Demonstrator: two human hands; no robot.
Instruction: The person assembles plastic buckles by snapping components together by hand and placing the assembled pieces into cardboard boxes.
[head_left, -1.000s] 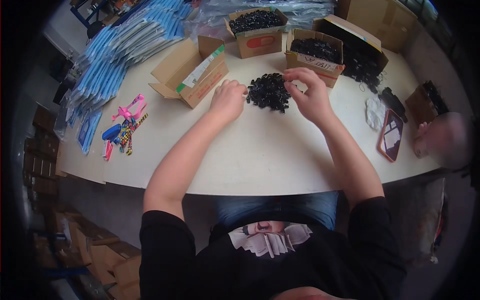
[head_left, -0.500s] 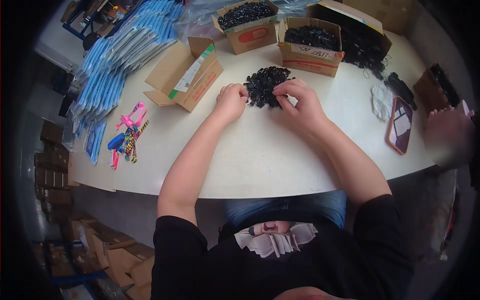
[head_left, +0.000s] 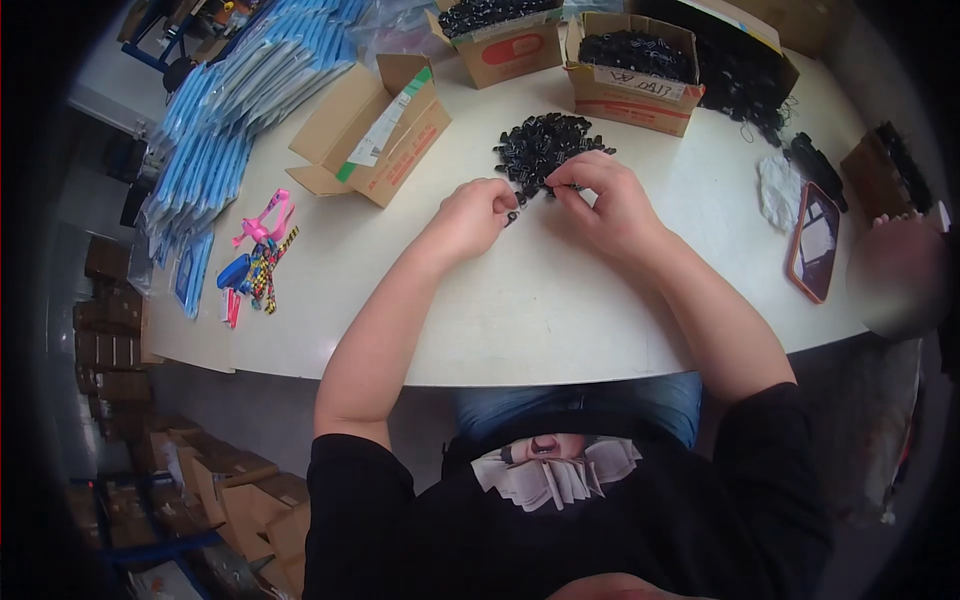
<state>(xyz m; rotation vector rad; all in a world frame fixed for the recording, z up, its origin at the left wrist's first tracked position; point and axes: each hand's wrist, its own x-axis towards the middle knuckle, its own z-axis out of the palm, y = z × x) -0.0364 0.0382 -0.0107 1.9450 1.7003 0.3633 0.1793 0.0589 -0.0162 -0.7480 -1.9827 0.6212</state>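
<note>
Both hands meet mid-frame, just above centre, at a loose pile (head_left: 545, 145) of small blk pieces on the white table (head_left: 520, 320). L hand (head_left: 475, 215) is at the pile's lower-left edge, fingers curled in, thumb + forefinger pinching a small blk piece (head_left: 513, 216) just off the pile. R hand (head_left: 603, 200) is at the lower-right edge, thumb + forefinger tips close tog., touching or right beside the pieces; can't tell if anything's pinched there.

Surroundings: open cardboard box (head_left: 405, 155) w/ green tape, upper left of centre, near L hand; can't see its contents. Top centre, carton (head_left: 510, 62) w/ red mark, full of blk pieces; right of it, another carton (head_left: 635, 100) w/ handwriting on the front, also full. Upper right, more blk stuff (head_left: 745, 85) in a heap, partly out on the table.

Right side of frame: phone (head_left: 815, 240) in orange case, w/ crumpled white cloth (head_left: 778, 195) just beside it. Left side: pink strap (head_left: 265, 220) above patterned strap (head_left: 263, 275), w/ blue item (head_left: 234, 271) next to the latter. Upper left, stacks of blue packets (head_left: 215, 125).
</note>
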